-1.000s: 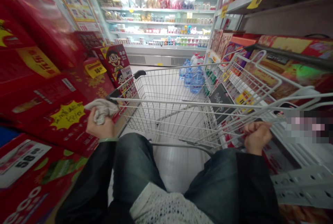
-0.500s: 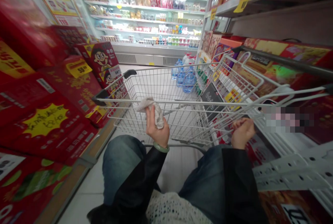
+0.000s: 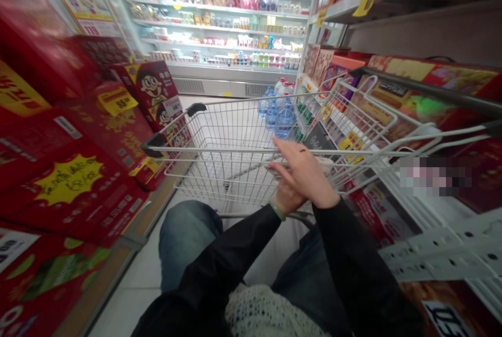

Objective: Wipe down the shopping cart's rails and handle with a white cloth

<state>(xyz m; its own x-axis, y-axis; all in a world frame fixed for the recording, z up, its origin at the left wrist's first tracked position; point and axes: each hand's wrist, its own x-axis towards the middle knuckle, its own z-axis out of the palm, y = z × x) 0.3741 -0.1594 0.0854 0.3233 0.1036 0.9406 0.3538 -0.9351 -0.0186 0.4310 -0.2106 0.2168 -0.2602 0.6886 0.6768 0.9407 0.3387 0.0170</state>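
Note:
My two hands meet at the near top rail of a wire shopping cart (image 3: 219,150). My left hand (image 3: 289,200), with a pale green bangle at the wrist, is mostly covered by the other hand; it is closed on a greyish-white cloth (image 3: 325,164). Part of that cloth shows past the right side of my hands, against the rail. My right hand (image 3: 308,172) lies over the left one, palm down. Its fingers stretch to the left, the thumb is apart from them, and a dark ring shows. What the right palm touches is hidden.
Red gift boxes (image 3: 70,180) are stacked close on the left. Shelves with boxed goods (image 3: 415,102) stand close on the right, by the cart handle (image 3: 435,91). Bottled water packs (image 3: 280,112) sit on the floor beyond the cart, before a lit refrigerated case (image 3: 219,73).
My left hand has moved right along the rail with the cloth. My right hand has come in from the right, its fist unfolded, and now lies over my left hand.

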